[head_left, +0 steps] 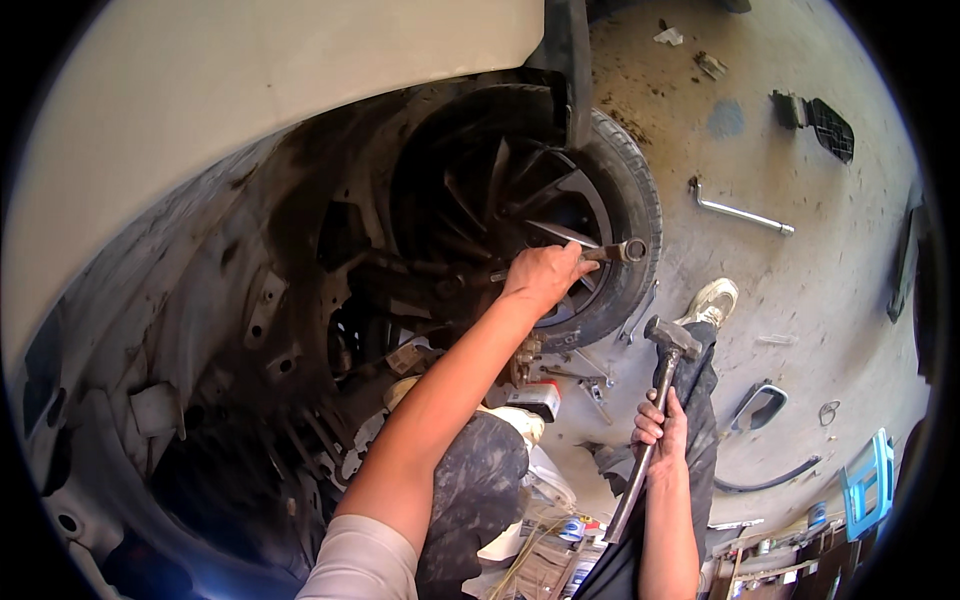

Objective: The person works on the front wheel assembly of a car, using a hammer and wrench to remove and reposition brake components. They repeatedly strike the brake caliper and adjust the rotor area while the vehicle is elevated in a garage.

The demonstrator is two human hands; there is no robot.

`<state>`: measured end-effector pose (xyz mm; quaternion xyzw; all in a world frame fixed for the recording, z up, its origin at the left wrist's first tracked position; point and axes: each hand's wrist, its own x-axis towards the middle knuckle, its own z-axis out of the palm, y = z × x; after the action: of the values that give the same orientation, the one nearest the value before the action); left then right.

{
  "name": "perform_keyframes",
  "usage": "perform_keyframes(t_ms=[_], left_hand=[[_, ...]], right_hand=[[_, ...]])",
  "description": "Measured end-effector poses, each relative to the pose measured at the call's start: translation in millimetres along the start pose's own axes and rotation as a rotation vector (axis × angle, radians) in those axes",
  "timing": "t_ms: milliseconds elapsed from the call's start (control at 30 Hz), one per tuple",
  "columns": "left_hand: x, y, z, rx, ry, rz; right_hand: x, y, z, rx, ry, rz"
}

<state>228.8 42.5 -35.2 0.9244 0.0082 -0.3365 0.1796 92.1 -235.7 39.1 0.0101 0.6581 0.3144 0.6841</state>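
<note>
My left hand (547, 268) grips a metal wrench (630, 250) held across the wheel well, its ring end over the edge of a tire (625, 185) with a dark spoked rim. Suspension parts (452, 280) lie behind that hand, partly hidden in shadow. My right hand (662, 430) is wrapped round the handle of a hammer (671, 340), held upright over my leg, below and right of the wheel, with the head at the top.
A pale car fender (250, 50) arches overhead. On the floor lie an angled socket wrench (745, 213), black plastic parts (832, 130), loose spanners (598, 398), a red-and-white box (538, 398), an oval mirror-like piece (760, 403) and a blue plastic stool (865, 483).
</note>
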Motion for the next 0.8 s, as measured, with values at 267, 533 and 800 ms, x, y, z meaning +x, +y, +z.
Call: perform_keyframes(t_ms=[267,533,800], left_hand=[[10.5,-3.0,0.9,-0.069,-0.025,-0.148],[11.7,3.9,-7.6,-0.080,-0.074,-0.191],[7.0,0.2,2.8,0.010,-0.001,-0.152]], right_hand=[[5.4,6.9,14.5,0.162,-0.066,0.032],[9.2,24.1,74.9,0.330,-0.247,0.043],[14.4,41.7,129.9,0.432,-0.320,0.136]])
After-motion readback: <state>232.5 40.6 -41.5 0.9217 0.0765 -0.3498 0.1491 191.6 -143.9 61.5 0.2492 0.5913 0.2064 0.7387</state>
